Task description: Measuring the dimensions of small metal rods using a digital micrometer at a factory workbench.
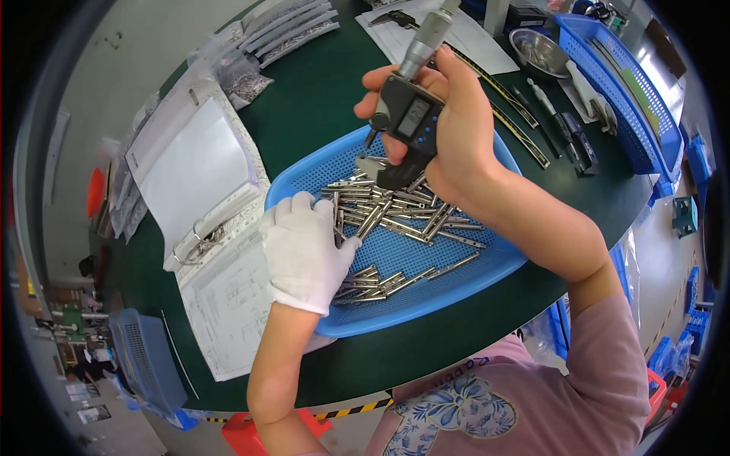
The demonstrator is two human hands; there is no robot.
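Observation:
My bare right hand (464,114) is wrapped round a digital micrometer (411,114), held tilted above the basket with its thimble pointing up and away. The micrometer's jaw gap seems to have nothing in it. My left hand (308,243), in a white glove, reaches over the left side of a blue perforated basket (426,300). Its fingers are curled down among slim metal pins (380,209), the thumb lying to the right. A few pins show between thumb and fingers, but the fingertips are hidden. More pins (372,285) lie in the basket's near part.
Left of the basket lie an open ring binder (198,152) and a drawing sheet (232,319). Bagged metal parts (243,83) sit at the far left. To the right are a caliper (517,137), another micrometer (551,106), a metal bowl (540,53) and a blue crate (627,99).

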